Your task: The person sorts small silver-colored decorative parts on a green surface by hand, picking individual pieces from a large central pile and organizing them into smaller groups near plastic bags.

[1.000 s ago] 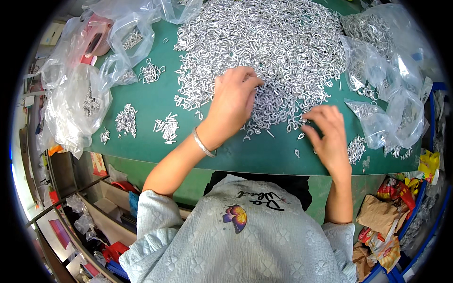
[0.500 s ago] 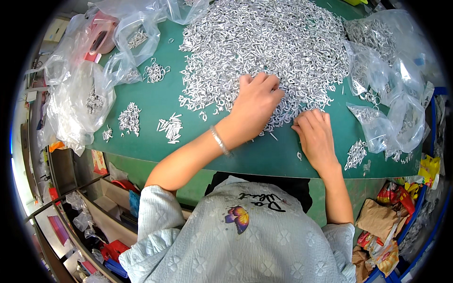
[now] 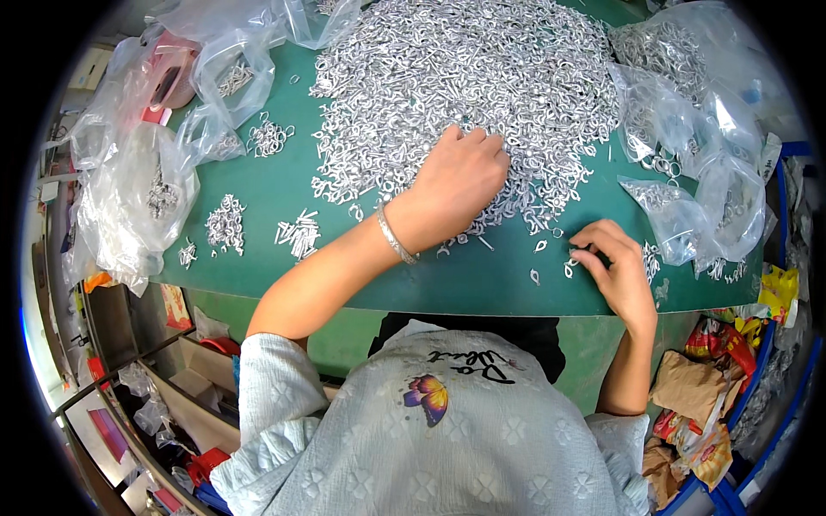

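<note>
A large pile of small silver metal pieces (image 3: 465,77), looking like clasps and links, spreads over the green table. My left hand (image 3: 460,181), wearing a silver bangle (image 3: 396,236), rests on the front part of the pile. Its fingers curl down among the pieces, hiding the fingertips and anything in them. To the right, my right hand (image 3: 615,267) is low over the table, thumb and fingers bent toward each other in a pinch. Whatever they hold is too small to make out. Beside the fingertips lies a loose clasp (image 3: 569,268), with another clasp (image 3: 535,277) further left.
Small heaps of rings (image 3: 269,136), links (image 3: 225,225) and pins (image 3: 298,234) sit on the left. Clear plastic bags (image 3: 129,206) stand at the left edge; more bags of metal parts (image 3: 662,219) are at the right. A small heap (image 3: 650,261) lies beyond my right hand.
My right hand has moved right, away from the pile's front edge, and more loose clasps now show near it. My left hand stays at the pile, its fingers still curled down.
</note>
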### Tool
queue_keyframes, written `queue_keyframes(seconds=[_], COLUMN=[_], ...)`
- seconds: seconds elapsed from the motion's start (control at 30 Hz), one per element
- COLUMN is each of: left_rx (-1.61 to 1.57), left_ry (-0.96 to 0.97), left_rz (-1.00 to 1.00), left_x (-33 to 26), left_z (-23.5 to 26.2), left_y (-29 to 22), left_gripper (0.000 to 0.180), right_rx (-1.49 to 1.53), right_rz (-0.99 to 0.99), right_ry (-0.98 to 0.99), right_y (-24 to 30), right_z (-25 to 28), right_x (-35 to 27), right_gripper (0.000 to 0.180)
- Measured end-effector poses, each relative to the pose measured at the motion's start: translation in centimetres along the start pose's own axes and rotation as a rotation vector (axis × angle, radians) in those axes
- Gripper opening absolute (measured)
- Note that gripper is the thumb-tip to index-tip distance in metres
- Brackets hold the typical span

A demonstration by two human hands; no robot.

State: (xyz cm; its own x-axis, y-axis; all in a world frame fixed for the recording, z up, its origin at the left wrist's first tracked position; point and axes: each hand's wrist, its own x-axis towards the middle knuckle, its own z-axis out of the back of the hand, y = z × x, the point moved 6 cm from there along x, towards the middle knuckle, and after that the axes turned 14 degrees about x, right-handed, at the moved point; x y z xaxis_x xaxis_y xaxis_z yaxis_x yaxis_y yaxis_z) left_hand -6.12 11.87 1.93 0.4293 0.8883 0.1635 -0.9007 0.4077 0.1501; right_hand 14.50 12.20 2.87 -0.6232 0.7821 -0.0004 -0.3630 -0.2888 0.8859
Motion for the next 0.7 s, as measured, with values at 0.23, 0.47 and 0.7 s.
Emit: queue_keyframes(seconds=[0.23,0.47,0.7], left_rx=[-0.376,-0.694,-0.793], left_ry=[-0.237,-0.049,-0.101], left_rz=[0.137,0.090,0.041], left_x=[-2.5,-4.5,-5.1], left_z=[2.2,0.4,-0.1], left_y=[-0.7,-8.1,-9.8], left_gripper=[0.009,0.034,0.039], right_rx=[-0.010,-0.420,-0.534], right_rz=[0.197,0.350,0.405], right_ry=[-0.104,-0.017,-0.031], right_y=[2.4,2.3,2.3], right_z=[-1.9,-5.8,-6.8], right_x=[6.1,9.7,9.4], right_gripper=[0.014,0.018,0.015])
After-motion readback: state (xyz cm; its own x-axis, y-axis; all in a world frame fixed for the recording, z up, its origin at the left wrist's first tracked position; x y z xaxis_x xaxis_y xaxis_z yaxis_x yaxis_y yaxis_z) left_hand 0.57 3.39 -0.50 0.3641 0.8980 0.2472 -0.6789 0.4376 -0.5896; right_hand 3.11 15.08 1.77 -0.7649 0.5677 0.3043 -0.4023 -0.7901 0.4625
